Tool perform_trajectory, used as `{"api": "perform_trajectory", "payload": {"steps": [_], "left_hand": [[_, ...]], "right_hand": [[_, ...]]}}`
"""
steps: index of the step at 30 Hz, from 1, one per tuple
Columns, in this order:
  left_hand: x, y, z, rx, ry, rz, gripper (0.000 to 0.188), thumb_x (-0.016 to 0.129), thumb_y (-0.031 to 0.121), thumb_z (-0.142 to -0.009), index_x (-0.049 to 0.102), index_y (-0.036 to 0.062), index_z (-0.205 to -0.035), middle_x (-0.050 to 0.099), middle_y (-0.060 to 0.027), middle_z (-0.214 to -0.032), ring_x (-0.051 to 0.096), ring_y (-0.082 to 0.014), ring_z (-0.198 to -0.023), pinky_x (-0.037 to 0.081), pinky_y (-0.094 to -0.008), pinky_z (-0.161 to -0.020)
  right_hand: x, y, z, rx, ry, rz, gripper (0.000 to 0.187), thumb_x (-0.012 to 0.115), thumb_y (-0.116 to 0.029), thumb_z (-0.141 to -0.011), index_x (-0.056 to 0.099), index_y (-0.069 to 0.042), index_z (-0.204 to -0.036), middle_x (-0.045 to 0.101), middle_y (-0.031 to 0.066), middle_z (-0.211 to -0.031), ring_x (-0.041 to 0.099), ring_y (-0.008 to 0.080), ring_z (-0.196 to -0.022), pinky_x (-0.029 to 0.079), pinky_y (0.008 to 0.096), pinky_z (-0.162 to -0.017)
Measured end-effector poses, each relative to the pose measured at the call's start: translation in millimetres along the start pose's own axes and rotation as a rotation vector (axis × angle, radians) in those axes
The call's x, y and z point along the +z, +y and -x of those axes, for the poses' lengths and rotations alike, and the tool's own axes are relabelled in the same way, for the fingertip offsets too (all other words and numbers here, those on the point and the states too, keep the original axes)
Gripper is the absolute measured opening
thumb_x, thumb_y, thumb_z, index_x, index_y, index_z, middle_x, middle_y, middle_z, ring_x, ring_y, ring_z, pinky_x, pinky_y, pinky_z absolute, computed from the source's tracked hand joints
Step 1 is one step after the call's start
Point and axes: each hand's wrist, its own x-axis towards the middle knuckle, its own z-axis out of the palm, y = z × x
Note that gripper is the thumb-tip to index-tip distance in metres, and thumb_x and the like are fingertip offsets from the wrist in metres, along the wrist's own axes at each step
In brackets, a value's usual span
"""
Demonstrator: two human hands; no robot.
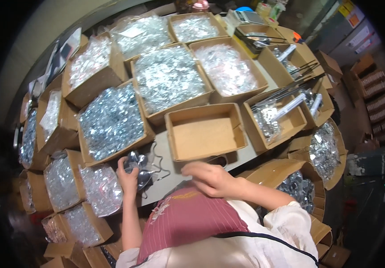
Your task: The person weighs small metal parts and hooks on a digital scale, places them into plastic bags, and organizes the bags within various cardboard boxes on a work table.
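Observation:
My left hand (128, 175) is closed around a bundle of dark grey pieces (143, 173) with curved, wire-like ends, at the left part of the pale tabletop (160, 191). What exactly the pieces are cannot be made out. To the right, my right hand (212, 178) hovers over the table's near edge, fingers loosely bent and apart from the thumb, with nothing visible in it. Just beyond it stands an open cardboard box (206, 134) whose bare bottom shows. A small dark round thing (220, 161) lies partly hidden between that box and my right hand.
Cardboard boxes of small clear-bagged shiny parts ring the table, among them a bluish-filled box (111, 123) and a large middle box (168, 78). On the right, boxes hold long dark rods (286, 87) and white tubes (290, 106). A scale (249, 17) stands at the back.

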Motion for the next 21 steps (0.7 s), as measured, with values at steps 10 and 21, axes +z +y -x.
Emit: {"api": "perform_trajectory", "payload": {"steps": [10,21], "left_hand": [[-46,47,21,-0.258,0.057,1.01,0.04,0.065,0.002,-0.088,0.054,0.0071,-0.127,0.064,-0.0064,-0.103,0.062,-0.0111,-0.077,0.053,-0.0258,-0.066],[-89,51,26,-0.233,0.058,1.187,0.033,0.058,0.013,-0.097,0.049,0.0118,-0.129,0.066,-0.0142,-0.107,0.064,-0.0161,-0.067,0.052,-0.0246,-0.043]], "right_hand": [[101,39,-41,0.134,-0.437,0.021,0.031,0.057,-0.005,-0.079,0.063,-0.003,-0.11,0.063,0.0189,-0.111,0.061,0.0387,-0.102,0.051,0.0466,-0.086],[196,103,-117,-0.154,-0.561,0.764,0.078,0.078,-0.022,-0.07,0.048,-0.025,-0.141,0.044,0.0224,-0.14,0.049,0.0395,-0.123,0.044,0.0556,-0.093]]}}
